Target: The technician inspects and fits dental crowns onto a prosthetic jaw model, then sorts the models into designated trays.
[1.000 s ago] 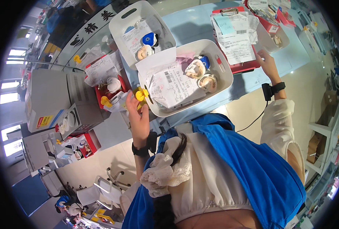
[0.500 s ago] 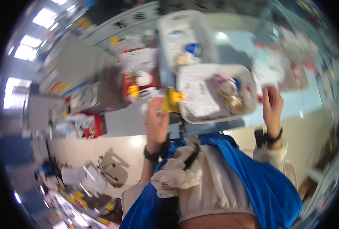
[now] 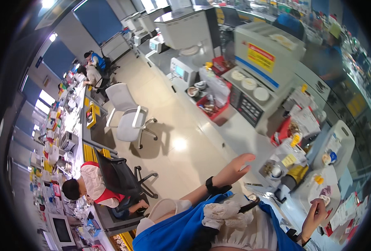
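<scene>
My left hand (image 3: 235, 169) is raised over the counter's front edge, its fingers stretched out and the thumb apart, with nothing in it. Nearest to it is a small clear container of metal-looking parts (image 3: 273, 170). At the lower right, my right hand (image 3: 316, 214) hangs by the near white bin (image 3: 306, 197) with its fingers curled in. Whatever it may hold is hidden. Inside that bin are papers, a yellow piece (image 3: 318, 179) and small bagged items. Behind it stands a second white bin (image 3: 346, 144) with a blue-and-white round item (image 3: 329, 157).
Red boxes (image 3: 282, 130) of papers and parts stand along the counter. A grey machine with three white discs (image 3: 249, 83) sits farther back. Across the aisle are a grey chair (image 3: 129, 111), a black chair (image 3: 118, 173) and a seated person (image 3: 94, 184) at a bench.
The view has swung left, bringing the aisle and seated people into sight and shifting the bins to the lower right. My left hand is now apart from the yellow item by the bin.
</scene>
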Demonstrator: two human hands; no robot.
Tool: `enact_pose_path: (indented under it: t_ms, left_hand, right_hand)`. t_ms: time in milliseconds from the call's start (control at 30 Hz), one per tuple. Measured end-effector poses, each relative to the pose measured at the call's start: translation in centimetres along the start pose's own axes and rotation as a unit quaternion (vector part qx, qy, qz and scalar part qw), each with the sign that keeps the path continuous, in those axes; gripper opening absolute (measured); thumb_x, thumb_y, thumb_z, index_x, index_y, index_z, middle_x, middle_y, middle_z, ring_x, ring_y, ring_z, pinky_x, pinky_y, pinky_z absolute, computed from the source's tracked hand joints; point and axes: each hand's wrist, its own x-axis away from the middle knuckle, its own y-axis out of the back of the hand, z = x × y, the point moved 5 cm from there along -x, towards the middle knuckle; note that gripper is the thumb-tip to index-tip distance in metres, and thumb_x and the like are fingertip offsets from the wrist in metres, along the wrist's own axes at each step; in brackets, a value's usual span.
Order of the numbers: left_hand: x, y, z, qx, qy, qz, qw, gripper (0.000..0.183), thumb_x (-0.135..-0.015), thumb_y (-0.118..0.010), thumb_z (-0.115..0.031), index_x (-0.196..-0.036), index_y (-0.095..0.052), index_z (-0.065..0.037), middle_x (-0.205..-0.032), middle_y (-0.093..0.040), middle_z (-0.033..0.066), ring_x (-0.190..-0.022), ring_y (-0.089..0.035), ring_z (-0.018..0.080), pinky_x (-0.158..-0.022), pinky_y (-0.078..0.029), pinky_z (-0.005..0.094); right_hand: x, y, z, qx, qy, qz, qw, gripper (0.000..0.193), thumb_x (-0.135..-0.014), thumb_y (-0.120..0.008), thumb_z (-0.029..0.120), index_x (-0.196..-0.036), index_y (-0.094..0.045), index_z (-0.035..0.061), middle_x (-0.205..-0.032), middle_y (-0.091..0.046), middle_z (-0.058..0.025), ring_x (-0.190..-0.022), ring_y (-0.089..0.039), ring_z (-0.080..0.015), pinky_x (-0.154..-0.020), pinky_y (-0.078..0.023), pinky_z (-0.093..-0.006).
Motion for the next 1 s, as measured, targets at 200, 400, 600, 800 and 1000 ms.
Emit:
enact_pose_path:
  t_ms: [200,400,600,800,1000]
  left_hand:
    - [8.9,14.9,6.7,0.064,0.103,-0.1,0.988,0.03,-0.092,-0.046,-0.004,-0.121,-0.049,-0.005,-0.116,-0.057,0.0063,-0.111,-0.054,0.016,-0.093,-0.043,0.0308]
    - [16.6,24.1,10.3,0.096,0.155,-0.189,0.965,0.028,-0.092,-0.046,-0.006,-0.12,-0.049,-0.004,-0.115,-0.059,0.0081,-0.11,-0.056,0.0179,-0.092,-0.045,0.0321]
    - [18.2,29.7,12.9,0.145,0.146,-0.247,0.947,0.029,-0.091,-0.048,-0.003,-0.119,-0.049,-0.003,-0.113,-0.06,0.0094,-0.108,-0.057,0.0194,-0.092,-0.045,0.032]
    - [15.3,35.7,16.4,0.199,0.168,-0.18,0.949,0.034,-0.091,-0.049,-0.003,-0.125,-0.045,-0.003,-0.118,-0.056,0.0088,-0.114,-0.052,0.0187,-0.097,-0.042,0.0325]
    - [7.7,42.7,16.3,0.229,0.126,-0.074,0.962,0.04,-0.091,-0.051,-0.006,-0.13,-0.04,-0.004,-0.121,-0.053,0.0107,-0.113,-0.052,0.0187,-0.097,-0.042,0.0326]
  right_hand:
    - [0.1,-11.0,10.9,-0.009,0.044,0.054,0.998,0.012,-0.085,-0.05,0.003,-0.074,-0.053,-0.0027,-0.063,-0.051,-0.0054,-0.056,-0.042,-0.009,-0.05,-0.031,-0.0257]
    - [-0.2,-25.2,21.7,-0.064,0.114,0.252,0.959,0.006,-0.081,-0.054,0.001,-0.077,-0.056,-0.002,-0.062,-0.054,-0.0077,-0.055,-0.048,-0.0101,-0.052,-0.037,-0.0244]
    - [-0.2,-39.2,27.9,-0.076,0.164,0.382,0.906,0.007,-0.081,-0.054,0.002,-0.085,-0.059,-0.0013,-0.06,-0.054,-0.0064,-0.052,-0.051,-0.0125,-0.05,-0.04,-0.0259]
    - [0.0,-51.5,30.9,-0.185,0.123,0.557,0.801,0.027,-0.08,-0.042,-0.003,-0.107,-0.044,0.0007,-0.083,-0.054,-0.0073,-0.08,-0.054,-0.0133,-0.067,-0.045,-0.027]
    - [-1.8,-62.1,38.1,-0.297,0.067,0.658,0.689,0.024,-0.089,-0.037,-0.001,-0.112,-0.043,0.0026,-0.086,-0.057,-0.0062,-0.08,-0.054,-0.0115,-0.072,-0.044,-0.0249]
